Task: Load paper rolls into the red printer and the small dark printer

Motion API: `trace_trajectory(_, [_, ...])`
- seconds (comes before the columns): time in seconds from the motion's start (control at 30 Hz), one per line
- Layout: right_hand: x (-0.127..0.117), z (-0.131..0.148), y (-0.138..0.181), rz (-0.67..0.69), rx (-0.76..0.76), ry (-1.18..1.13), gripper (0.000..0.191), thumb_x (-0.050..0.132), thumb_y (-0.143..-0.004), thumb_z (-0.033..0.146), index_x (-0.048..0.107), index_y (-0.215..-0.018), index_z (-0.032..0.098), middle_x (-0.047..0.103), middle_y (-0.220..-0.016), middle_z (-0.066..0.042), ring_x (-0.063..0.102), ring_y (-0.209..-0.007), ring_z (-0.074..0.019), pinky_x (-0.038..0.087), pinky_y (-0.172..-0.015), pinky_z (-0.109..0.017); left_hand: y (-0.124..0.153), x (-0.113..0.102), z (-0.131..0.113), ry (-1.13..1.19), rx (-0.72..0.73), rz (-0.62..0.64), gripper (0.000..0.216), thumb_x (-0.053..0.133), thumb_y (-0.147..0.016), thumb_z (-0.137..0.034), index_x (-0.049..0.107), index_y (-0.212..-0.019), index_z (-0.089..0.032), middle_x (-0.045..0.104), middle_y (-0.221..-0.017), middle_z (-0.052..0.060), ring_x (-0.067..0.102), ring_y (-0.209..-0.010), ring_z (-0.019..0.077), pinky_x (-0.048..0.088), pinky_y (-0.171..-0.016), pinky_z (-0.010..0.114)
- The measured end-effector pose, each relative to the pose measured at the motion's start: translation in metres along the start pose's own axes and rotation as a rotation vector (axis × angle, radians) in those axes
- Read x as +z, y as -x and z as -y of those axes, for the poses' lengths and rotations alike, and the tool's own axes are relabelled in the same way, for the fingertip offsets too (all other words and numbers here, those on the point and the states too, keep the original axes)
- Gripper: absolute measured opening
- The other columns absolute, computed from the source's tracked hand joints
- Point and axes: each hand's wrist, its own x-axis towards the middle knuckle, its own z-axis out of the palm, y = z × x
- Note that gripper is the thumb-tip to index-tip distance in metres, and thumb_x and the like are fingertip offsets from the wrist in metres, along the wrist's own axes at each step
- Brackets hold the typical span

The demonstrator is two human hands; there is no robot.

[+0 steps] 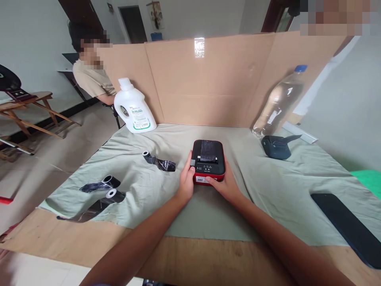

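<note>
A small red and black printer (208, 161) sits on the pale green cloth (268, 186) in the middle of the table. My left hand (187, 180) wraps its left side, fingers up the flank and thumb on the front left corner. My right hand (226, 182) grips the right side, with the thumb laid along the red front edge. A shiny black strip lies in the printer's top slot.
Three black film rolls lie on the left: one (157, 161) near the printer, two (102, 183) (98, 204) farther left. At the back stand a white jug (133, 107) and a clear bottle (279, 101) against a cardboard screen (214, 75). A dark blue printer (276, 146) and a black phone (348, 226) lie on the right. A person sits beyond, back left.
</note>
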Motion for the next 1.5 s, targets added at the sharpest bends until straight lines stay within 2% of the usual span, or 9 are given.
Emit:
trace_trajectory(0.17, [0.004, 0.000, 0.005, -0.005, 0.007, 0.049, 0.103, 0.080, -0.070, 0.052, 0.028, -0.155, 0.028, 0.051, -0.146, -0.014, 0.047, -0.137, -0.0389, 0.039, -0.113, -0.060, 0.004, -0.001, -0.002, -0.016, 0.044, -0.092, 0.055, 0.040, -0.095, -0.030, 0.048, -0.149, -0.019, 0.044, -0.157, 0.003, 0.036, -0.148, 0.0211, 0.028, -0.124, 0.032])
trace_trajectory(0.3, [0.006, -0.001, 0.008, -0.022, 0.010, 0.079, 0.110, 0.078, -0.072, 0.054, 0.018, -0.159, 0.022, 0.042, -0.153, -0.018, 0.039, -0.142, -0.0382, 0.033, -0.117, -0.060, 0.003, 0.000, -0.004, 0.026, 0.093, -0.152, 0.038, 0.044, -0.089, -0.021, 0.061, -0.123, -0.021, 0.055, -0.148, 0.007, 0.046, -0.142, 0.0214, 0.034, -0.121, 0.036])
trace_trajectory(0.43, [0.007, -0.004, 0.008, -0.054, -0.044, 0.103, 0.108, 0.077, -0.075, 0.053, 0.017, -0.159, 0.022, 0.039, -0.154, -0.017, 0.039, -0.143, -0.0354, 0.033, -0.118, -0.057, -0.001, 0.000, -0.001, 0.090, 0.126, -0.150, 0.014, 0.049, -0.085, -0.019, 0.055, -0.097, -0.024, 0.061, -0.139, 0.007, 0.053, -0.135, 0.0232, 0.041, -0.114, 0.042])
trace_trajectory(0.67, [0.006, 0.001, 0.005, -0.060, -0.059, 0.049, 0.099, 0.076, -0.076, 0.049, 0.025, -0.156, 0.022, 0.039, -0.154, -0.016, 0.040, -0.142, -0.0331, 0.032, -0.119, -0.054, -0.010, -0.008, 0.006, 0.067, 0.204, -0.051, 0.008, 0.052, -0.085, -0.016, 0.047, -0.085, -0.022, 0.057, -0.140, 0.008, 0.052, -0.135, 0.0245, 0.045, -0.109, 0.045])
trace_trajectory(0.8, [0.005, 0.005, 0.002, -0.030, -0.020, -0.001, 0.101, 0.074, -0.077, 0.052, 0.021, -0.158, 0.023, 0.038, -0.156, -0.015, 0.039, -0.142, -0.0332, 0.032, -0.119, -0.054, -0.009, -0.013, 0.010, -0.017, 0.280, -0.036, 0.001, 0.051, -0.091, -0.022, 0.051, -0.091, -0.022, 0.054, -0.144, 0.010, 0.052, -0.135, 0.0250, 0.046, -0.108, 0.046])
trace_trajectory(1.0, [0.000, 0.001, 0.000, 0.007, 0.008, 0.037, 0.107, 0.067, -0.080, 0.060, 0.009, -0.162, 0.021, 0.036, -0.158, -0.016, 0.036, -0.143, -0.0348, 0.029, -0.118, -0.057, -0.001, -0.015, 0.006, -0.243, 0.379, -0.034, 0.028, 0.049, -0.097, -0.029, 0.053, -0.124, -0.022, 0.045, -0.152, 0.012, 0.041, -0.144, 0.0259, 0.035, -0.118, 0.046])
trace_trajectory(1.2, [-0.014, 0.012, -0.006, 0.039, -0.069, 0.100, 0.066, 0.042, -0.096, 0.061, 0.042, -0.151, 0.025, 0.048, -0.151, -0.010, 0.038, -0.141, -0.0284, 0.030, -0.119, -0.050, -0.003, -0.012, 0.008, -0.185, 0.344, 0.016, 0.046, 0.047, -0.095, -0.021, 0.044, -0.140, -0.022, 0.053, -0.144, 0.011, 0.046, -0.139, 0.0246, 0.033, -0.119, 0.046])
trace_trajectory(1.4, [-0.017, 0.025, -0.032, 0.073, 0.018, 0.073, 0.060, 0.040, -0.096, 0.062, 0.048, -0.142, 0.024, 0.053, -0.146, -0.011, 0.039, -0.141, -0.0251, 0.029, -0.119, -0.047, -0.005, -0.011, 0.011, -0.122, 0.286, 0.011, 0.053, 0.048, -0.089, -0.016, 0.044, -0.141, -0.022, 0.051, -0.145, 0.011, 0.045, -0.139, 0.0255, 0.033, -0.119, 0.047])
trace_trajectory(1.5, [-0.017, 0.022, -0.048, 0.078, 0.093, 0.053, 0.050, 0.044, -0.093, 0.066, 0.059, -0.117, 0.025, 0.058, -0.139, -0.010, 0.044, -0.137, -0.0265, 0.032, -0.116, -0.048, -0.006, -0.011, 0.012, -0.094, 0.262, 0.009, 0.055, 0.050, -0.087, -0.015, 0.043, -0.142, -0.022, 0.049, -0.147, 0.011, 0.043, -0.141, 0.0258, 0.032, -0.120, 0.047])
